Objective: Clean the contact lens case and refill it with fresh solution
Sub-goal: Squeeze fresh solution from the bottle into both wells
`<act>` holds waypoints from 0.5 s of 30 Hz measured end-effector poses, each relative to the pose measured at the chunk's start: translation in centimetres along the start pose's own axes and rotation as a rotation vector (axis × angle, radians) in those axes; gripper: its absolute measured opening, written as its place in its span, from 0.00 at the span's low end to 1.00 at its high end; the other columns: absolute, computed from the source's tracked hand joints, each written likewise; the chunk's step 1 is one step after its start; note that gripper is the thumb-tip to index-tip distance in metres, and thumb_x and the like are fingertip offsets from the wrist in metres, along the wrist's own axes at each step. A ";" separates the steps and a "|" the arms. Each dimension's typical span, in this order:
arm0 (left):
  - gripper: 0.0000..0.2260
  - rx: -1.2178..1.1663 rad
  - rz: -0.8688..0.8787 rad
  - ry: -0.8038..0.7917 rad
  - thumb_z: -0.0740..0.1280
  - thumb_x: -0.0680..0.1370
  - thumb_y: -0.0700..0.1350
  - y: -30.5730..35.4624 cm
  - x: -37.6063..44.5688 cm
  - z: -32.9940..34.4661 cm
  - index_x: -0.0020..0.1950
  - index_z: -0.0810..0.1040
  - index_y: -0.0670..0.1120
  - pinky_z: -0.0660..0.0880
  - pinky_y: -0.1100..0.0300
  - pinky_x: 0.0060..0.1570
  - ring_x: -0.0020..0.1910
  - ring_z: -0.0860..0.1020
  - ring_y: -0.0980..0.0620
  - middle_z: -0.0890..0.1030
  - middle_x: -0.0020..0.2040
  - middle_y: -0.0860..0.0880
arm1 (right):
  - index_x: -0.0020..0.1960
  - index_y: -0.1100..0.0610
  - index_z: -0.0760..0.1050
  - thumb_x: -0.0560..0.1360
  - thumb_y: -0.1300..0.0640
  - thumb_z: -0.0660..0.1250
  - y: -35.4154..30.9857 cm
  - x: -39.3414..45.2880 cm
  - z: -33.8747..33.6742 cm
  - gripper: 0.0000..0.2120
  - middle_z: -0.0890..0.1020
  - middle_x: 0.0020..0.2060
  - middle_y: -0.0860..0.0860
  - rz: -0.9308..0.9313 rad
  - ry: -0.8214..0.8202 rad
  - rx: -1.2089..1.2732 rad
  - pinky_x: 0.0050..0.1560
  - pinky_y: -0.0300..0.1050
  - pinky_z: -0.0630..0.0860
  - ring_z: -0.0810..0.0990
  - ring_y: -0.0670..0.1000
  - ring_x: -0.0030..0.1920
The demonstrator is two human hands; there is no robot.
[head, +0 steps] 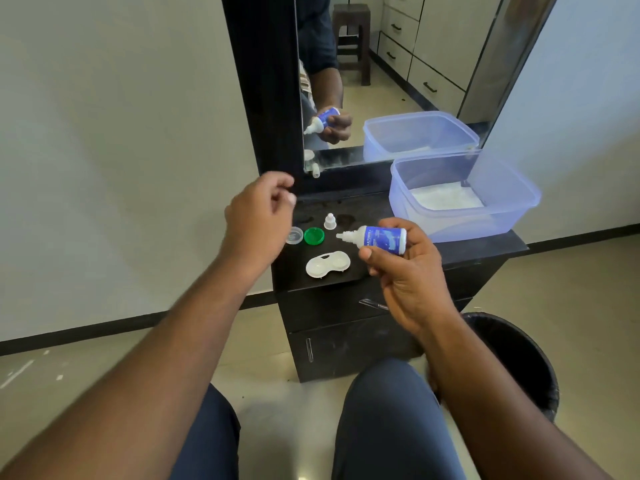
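Black, dusty laminate covers the small dresser top in front of my knees, and on it I count one contact lens case, two loose case lids and one bottle cap. The case is a single white plastic piece, two round shallow wells joined in a figure-eight, lying open near the front edge. Behind it to the left sit the lids side by side: one clear lid, partly hidden by my wrist, and one green lid, both round with ribbed rims, hollow side up. Just right of them stands the white cap, a small stepped cone.

My right hand holds the one solution bottle, a short cylinder with a blue label and white nozzle, tipped on its side with the nozzle pointing left, above and to the right of the case. My thumb and curled fingers pinch its body.

My left hand hangs in the air above the lids, fingers loosely curled with thumb and fingertips close together; it is blurred and I cannot tell whether anything is between them.

One translucent bluish plastic tub, rectangular with rounded corners, sits at the back right against the mirror, something white in its bottom. One round black bin stands on the floor beside my right leg.
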State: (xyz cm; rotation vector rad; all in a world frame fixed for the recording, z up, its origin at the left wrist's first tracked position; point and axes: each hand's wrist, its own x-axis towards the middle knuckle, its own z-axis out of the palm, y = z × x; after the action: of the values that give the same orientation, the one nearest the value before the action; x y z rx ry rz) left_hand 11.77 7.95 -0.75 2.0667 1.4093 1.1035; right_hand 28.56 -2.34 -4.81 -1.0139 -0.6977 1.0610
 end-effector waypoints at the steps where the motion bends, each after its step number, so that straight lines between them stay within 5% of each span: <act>1: 0.09 -0.033 0.014 0.020 0.66 0.78 0.43 -0.3 -1.7 -0.6 0.57 0.79 0.48 0.77 0.52 0.52 0.44 0.77 0.57 0.81 0.47 0.53 | 0.49 0.52 0.78 0.68 0.73 0.71 -0.2 0.4 0.0 0.19 0.80 0.45 0.55 0.012 -0.021 -0.012 0.35 0.37 0.76 0.80 0.48 0.40; 3: 0.07 -0.066 0.020 -0.055 0.70 0.76 0.47 -1.0 -4.7 -0.9 0.54 0.79 0.50 0.77 0.53 0.49 0.43 0.76 0.59 0.79 0.44 0.56 | 0.50 0.54 0.79 0.68 0.74 0.70 -0.6 1.2 0.1 0.19 0.81 0.44 0.54 0.058 -0.057 -0.005 0.35 0.36 0.75 0.80 0.47 0.39; 8: 0.25 -0.002 -0.051 -0.158 0.69 0.64 0.67 -2.9 -7.4 0.7 0.57 0.79 0.57 0.73 0.43 0.54 0.52 0.75 0.52 0.77 0.47 0.57 | 0.49 0.57 0.81 0.67 0.63 0.75 -0.8 3.1 0.3 0.11 0.84 0.40 0.51 0.097 -0.154 -0.097 0.33 0.38 0.71 0.77 0.46 0.38; 15: 0.19 -0.002 -0.143 -0.169 0.77 0.63 0.60 -3.1 -7.0 1.8 0.53 0.82 0.59 0.72 0.43 0.54 0.55 0.72 0.50 0.76 0.49 0.56 | 0.41 0.53 0.83 0.67 0.58 0.76 -0.5 4.4 1.1 0.04 0.86 0.38 0.51 0.007 -0.287 -0.406 0.39 0.40 0.73 0.81 0.47 0.40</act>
State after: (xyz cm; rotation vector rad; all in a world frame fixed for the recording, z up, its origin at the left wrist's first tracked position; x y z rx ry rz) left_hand 10.15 3.00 -6.67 1.9723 1.4454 0.8517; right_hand 29.40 2.05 -3.96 -1.2201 -1.1777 1.1069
